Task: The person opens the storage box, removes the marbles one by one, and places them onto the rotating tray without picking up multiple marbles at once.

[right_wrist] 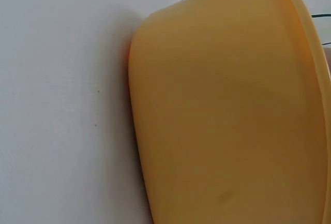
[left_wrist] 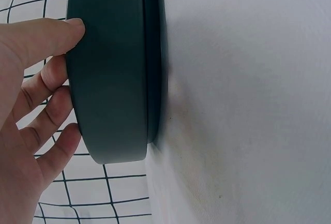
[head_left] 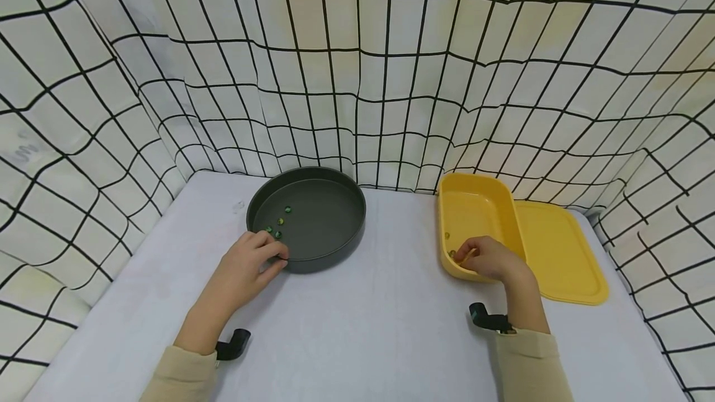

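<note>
My left hand [head_left: 246, 268] pinches the near-left rim of a round dark pan [head_left: 329, 216]. In the left wrist view the thumb lies against the pan's outer wall [left_wrist: 111, 74], and the other fingers reach over the rim. Several small green marbles [head_left: 281, 221] lie in the left part of the pan. My right hand [head_left: 491, 258] reaches into the near end of a yellow rectangular container [head_left: 481, 194], fingers bent downward. Small marbles [head_left: 447, 236] lie beside its fingertips. Whether it holds one is hidden. The right wrist view mostly shows the container's outer wall [right_wrist: 222, 100].
A flat yellow lid [head_left: 564, 253] lies on the white table [head_left: 380, 327], right of the container. Black netting over white walls [head_left: 357, 73] encloses the back and both sides. Each wrist wears a small black camera mount [head_left: 233, 345].
</note>
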A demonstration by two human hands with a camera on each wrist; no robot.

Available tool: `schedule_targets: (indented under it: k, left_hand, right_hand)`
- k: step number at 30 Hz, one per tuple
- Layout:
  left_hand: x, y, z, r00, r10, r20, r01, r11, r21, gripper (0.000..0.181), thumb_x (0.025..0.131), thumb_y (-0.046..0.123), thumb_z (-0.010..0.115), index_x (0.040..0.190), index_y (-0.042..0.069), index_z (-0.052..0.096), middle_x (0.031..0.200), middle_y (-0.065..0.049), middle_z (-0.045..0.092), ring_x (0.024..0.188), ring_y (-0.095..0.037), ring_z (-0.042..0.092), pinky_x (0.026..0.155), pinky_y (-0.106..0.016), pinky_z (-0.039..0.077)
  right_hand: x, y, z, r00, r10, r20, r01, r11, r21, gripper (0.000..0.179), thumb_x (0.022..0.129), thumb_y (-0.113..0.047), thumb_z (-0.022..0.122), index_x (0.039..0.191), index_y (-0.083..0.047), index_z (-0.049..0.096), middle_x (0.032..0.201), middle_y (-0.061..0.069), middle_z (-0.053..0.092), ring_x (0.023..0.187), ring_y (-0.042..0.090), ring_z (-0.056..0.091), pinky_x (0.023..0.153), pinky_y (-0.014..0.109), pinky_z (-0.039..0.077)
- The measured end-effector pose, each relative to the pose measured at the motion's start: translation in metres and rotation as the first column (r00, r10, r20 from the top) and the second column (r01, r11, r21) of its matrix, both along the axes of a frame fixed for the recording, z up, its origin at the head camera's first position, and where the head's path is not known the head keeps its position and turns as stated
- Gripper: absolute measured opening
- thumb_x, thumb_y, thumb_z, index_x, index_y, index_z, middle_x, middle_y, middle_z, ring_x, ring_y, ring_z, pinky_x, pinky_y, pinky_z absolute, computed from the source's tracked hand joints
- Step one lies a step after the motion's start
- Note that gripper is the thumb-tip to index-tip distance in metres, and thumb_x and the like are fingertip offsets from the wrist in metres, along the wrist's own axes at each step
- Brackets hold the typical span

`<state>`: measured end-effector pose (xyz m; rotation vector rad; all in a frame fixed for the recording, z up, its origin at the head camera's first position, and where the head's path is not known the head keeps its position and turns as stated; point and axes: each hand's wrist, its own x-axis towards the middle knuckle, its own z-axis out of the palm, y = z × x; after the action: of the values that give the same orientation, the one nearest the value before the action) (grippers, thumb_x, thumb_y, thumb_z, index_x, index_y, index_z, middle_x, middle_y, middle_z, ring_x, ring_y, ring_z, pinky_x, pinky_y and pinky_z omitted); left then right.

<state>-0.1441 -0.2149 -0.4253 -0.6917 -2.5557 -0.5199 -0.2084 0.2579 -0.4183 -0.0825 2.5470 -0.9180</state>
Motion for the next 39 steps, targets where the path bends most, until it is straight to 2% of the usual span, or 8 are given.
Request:
schedule_targets:
  k: [7, 10, 15, 21, 25, 31, 35, 39]
  left_hand:
    - [0.000, 0.001, 0.002, 1.000, 0.000, 0.009, 0.000, 1.000, -0.012, 0.023, 0.076, 0.006, 0.085, 0.086, 0.020, 0.070, 0.087, 0.004, 0.059, 0.084, -0.017, 0.049, 0.072, -0.035, 0.046]
    - [0.001, 0.001, 0.003, 1.000, 0.005, 0.014, -0.005, 1.000, -0.016, 0.023, 0.076, 0.006, 0.085, 0.086, 0.021, 0.070, 0.088, 0.005, 0.059, 0.085, -0.018, 0.050, 0.073, -0.036, 0.046]
    - [0.002, 0.001, 0.004, 1.000, 0.009, 0.014, -0.009, 1.000, -0.016, 0.022, 0.076, 0.007, 0.085, 0.086, 0.020, 0.070, 0.087, 0.005, 0.059, 0.084, -0.018, 0.050, 0.074, -0.036, 0.046]
    - [0.001, 0.001, 0.002, 1.000, 0.004, 0.011, -0.004, 1.000, -0.011, 0.021, 0.076, 0.007, 0.085, 0.086, 0.019, 0.070, 0.087, 0.004, 0.058, 0.084, -0.018, 0.050, 0.073, -0.036, 0.046]
    - [0.001, 0.000, 0.002, 1.000, 0.004, 0.020, -0.003, 1.000, -0.011, 0.022, 0.076, 0.007, 0.085, 0.087, 0.020, 0.070, 0.088, 0.003, 0.059, 0.085, -0.018, 0.050, 0.074, -0.036, 0.046]
    - [0.001, 0.000, 0.002, 1.000, 0.002, 0.027, -0.002, 1.000, -0.012, 0.021, 0.077, 0.007, 0.084, 0.087, 0.020, 0.071, 0.088, 0.003, 0.059, 0.086, -0.019, 0.050, 0.074, -0.037, 0.046]
    - [0.001, 0.000, 0.002, 1.000, 0.001, 0.023, -0.001, 1.000, -0.014, 0.021, 0.077, 0.008, 0.084, 0.087, 0.020, 0.071, 0.089, 0.004, 0.059, 0.086, -0.019, 0.050, 0.074, -0.037, 0.047]
    - [0.001, 0.000, 0.001, 1.000, 0.008, 0.030, -0.008, 1.000, -0.019, 0.020, 0.078, 0.009, 0.084, 0.087, 0.020, 0.071, 0.089, 0.005, 0.058, 0.086, -0.018, 0.050, 0.074, -0.037, 0.047]
  right_hand:
    - [0.001, -0.003, 0.000, 1.000, -0.025, -0.017, 0.025, 0.999, 0.037, 0.007, 0.087, -0.006, 0.065, 0.092, -0.009, 0.069, 0.084, 0.006, 0.058, 0.081, 0.023, 0.051, 0.065, 0.031, 0.041]
    - [0.000, -0.003, -0.001, 0.999, -0.036, -0.028, 0.037, 0.999, 0.028, 0.005, 0.088, -0.010, 0.068, 0.093, -0.008, 0.068, 0.083, 0.006, 0.059, 0.081, 0.023, 0.052, 0.065, 0.031, 0.042]
    - [-0.005, 0.000, -0.001, 0.996, -0.046, -0.082, 0.045, 0.999, -0.011, 0.011, 0.089, -0.017, 0.071, 0.094, -0.008, 0.068, 0.084, 0.006, 0.061, 0.079, 0.023, 0.054, 0.066, 0.031, 0.046]
    - [-0.008, 0.006, 0.000, 0.985, -0.053, -0.164, 0.041, 0.996, -0.078, 0.009, 0.091, -0.014, 0.067, 0.099, -0.010, 0.069, 0.093, 0.008, 0.062, 0.087, 0.025, 0.055, 0.073, 0.032, 0.049]
    - [-0.009, 0.005, 0.002, 0.972, -0.095, -0.214, 0.071, 0.990, -0.119, 0.015, 0.097, -0.017, 0.061, 0.108, -0.011, 0.068, 0.103, 0.009, 0.065, 0.093, 0.026, 0.058, 0.079, 0.032, 0.051]
    - [-0.007, 0.000, 0.007, 0.949, -0.184, -0.257, 0.097, 0.943, -0.318, 0.027, 0.101, -0.025, 0.059, 0.119, -0.006, 0.065, 0.112, 0.016, 0.067, 0.096, 0.029, 0.065, 0.082, 0.028, 0.056]
    - [-0.007, -0.005, 0.009, 0.946, -0.207, -0.248, 0.090, 0.906, -0.414, 0.029, 0.101, -0.025, 0.061, 0.120, -0.003, 0.065, 0.116, 0.017, 0.066, 0.100, 0.030, 0.067, 0.082, 0.023, 0.057]
    - [-0.008, -0.010, 0.009, 0.948, -0.210, -0.240, 0.072, 0.875, -0.478, 0.029, 0.101, -0.021, 0.060, 0.122, -0.001, 0.064, 0.117, 0.019, 0.065, 0.099, 0.031, 0.068, 0.081, 0.025, 0.057]
